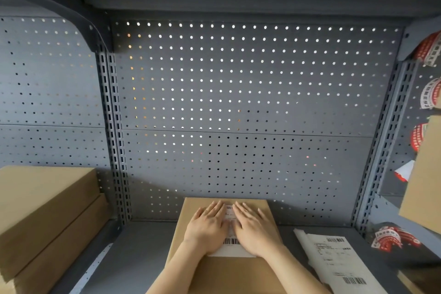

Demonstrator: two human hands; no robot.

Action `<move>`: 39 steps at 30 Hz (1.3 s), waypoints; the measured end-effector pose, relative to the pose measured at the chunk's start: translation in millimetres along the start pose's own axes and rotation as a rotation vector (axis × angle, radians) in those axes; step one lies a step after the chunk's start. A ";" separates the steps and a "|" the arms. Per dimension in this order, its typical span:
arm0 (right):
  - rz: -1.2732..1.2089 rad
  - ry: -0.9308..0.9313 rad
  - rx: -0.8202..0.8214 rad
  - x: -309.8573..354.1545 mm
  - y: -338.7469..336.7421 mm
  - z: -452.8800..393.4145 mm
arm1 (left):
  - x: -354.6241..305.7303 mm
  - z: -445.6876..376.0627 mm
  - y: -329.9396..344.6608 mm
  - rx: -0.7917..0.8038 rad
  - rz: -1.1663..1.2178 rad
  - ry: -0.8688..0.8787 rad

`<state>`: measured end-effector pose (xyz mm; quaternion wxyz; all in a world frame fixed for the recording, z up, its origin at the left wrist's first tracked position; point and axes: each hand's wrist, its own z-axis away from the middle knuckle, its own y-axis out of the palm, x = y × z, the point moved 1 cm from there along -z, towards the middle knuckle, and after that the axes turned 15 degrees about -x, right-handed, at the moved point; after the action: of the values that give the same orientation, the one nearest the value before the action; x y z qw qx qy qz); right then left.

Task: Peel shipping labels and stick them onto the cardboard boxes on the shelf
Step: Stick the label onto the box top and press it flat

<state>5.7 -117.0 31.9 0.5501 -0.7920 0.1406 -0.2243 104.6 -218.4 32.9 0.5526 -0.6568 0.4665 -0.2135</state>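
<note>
Grey pegboard (250,83) backs the shelf (143,246), with stacked boxes (45,210) at its left edge and spare labels (338,260) by its right edge. On the middle box (224,272) I see the label (230,249). My left hand (207,229) and right hand (256,229) lie flat and open on it, grasping nothing, likely smoothing it so it bonds.

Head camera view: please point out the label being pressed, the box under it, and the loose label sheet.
label (231,241), head view, barcode strip
box (229,274), head view, bare top
label sheet (338,260), head view, printed middle
</note>
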 end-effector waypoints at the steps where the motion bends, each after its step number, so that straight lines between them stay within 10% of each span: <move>1: 0.007 0.004 -0.002 0.0 0.5 -0.3 | 0.2 0.1 0.7 -0.004 -0.004 -0.004; 23: 0.058 0.308 -0.036 -2.4 -5.3 9.3 | 23.8 25.8 -17.6 -0.014 -0.007 -0.328; 39: 0.037 0.177 0.015 -15.1 -17.0 36.9 | 24.8 48.5 -21.6 -0.021 0.004 -0.252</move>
<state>11.2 -74.0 33.9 0.5453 -0.7624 0.2015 -0.2844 163.0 -214.9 32.6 0.6003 -0.6834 0.3969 -0.1234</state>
